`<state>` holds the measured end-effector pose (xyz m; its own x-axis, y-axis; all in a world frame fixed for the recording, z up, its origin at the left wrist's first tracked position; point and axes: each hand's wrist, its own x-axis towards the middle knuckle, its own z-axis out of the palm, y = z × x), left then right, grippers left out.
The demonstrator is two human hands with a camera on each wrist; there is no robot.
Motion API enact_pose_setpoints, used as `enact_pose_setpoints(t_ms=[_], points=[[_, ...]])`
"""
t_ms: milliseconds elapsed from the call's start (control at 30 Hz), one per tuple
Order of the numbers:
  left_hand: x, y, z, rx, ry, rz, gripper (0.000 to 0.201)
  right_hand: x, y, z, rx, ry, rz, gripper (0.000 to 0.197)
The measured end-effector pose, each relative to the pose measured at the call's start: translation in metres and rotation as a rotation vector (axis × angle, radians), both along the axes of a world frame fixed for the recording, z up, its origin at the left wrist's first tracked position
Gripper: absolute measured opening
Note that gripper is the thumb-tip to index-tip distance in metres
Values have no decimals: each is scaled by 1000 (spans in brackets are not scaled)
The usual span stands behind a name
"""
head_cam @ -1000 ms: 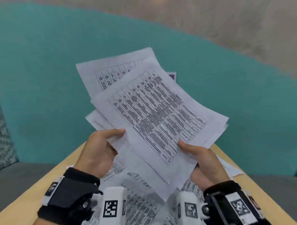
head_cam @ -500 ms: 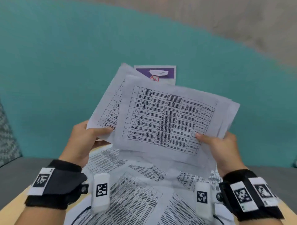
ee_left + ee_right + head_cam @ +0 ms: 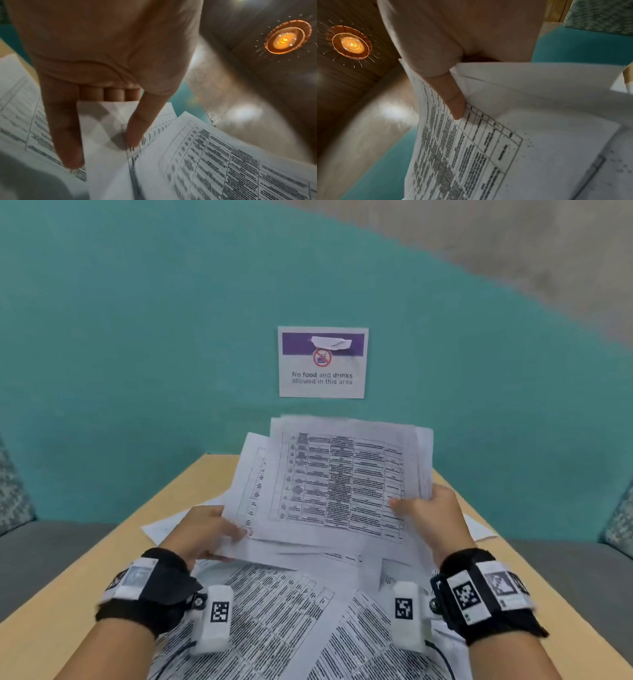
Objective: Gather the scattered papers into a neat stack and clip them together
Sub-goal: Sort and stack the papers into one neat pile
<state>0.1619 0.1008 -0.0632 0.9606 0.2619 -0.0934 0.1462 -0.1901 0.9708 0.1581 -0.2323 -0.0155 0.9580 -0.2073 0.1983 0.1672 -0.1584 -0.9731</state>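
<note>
Both hands hold a loose bundle of printed table sheets [image 3: 339, 481] upright over the wooden table [image 3: 113, 573], its lower edge low near the table. My left hand [image 3: 212, 529] grips the bundle's left side, thumb on the front; in the left wrist view the thumb [image 3: 139, 127] and another finger [image 3: 66, 136] lie across the bundle [image 3: 205, 162]. My right hand [image 3: 424, 508] pinches the right edge, thumb [image 3: 453, 97] on the front sheet [image 3: 471, 148], fingers hidden behind. The sheets are fanned, not aligned. More printed papers [image 3: 274, 621] lie scattered flat under my wrists. No clip is visible.
A teal padded wall [image 3: 137, 371] rises behind the table, with a "No food and drinks" sign [image 3: 322, 362] on it. Grey bench seats [image 3: 44, 546] flank the table on both sides. A stray sheet [image 3: 479, 529] pokes out at the table's right edge.
The bundle has turned from a diagonal tilt to square and has come down towards the table. Both hands moved apart to its side edges. The sign behind is now uncovered.
</note>
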Motion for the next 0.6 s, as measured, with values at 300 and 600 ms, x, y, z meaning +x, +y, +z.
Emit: enact_pose_setpoints(t_ms=[300, 600], points=[[-15, 21, 43, -249, -345, 298, 30, 10, -13, -6, 142, -57, -204, 6], [-30, 29, 77, -510, -615, 381, 18, 12, -13, -7, 252, -39, -256, 25]])
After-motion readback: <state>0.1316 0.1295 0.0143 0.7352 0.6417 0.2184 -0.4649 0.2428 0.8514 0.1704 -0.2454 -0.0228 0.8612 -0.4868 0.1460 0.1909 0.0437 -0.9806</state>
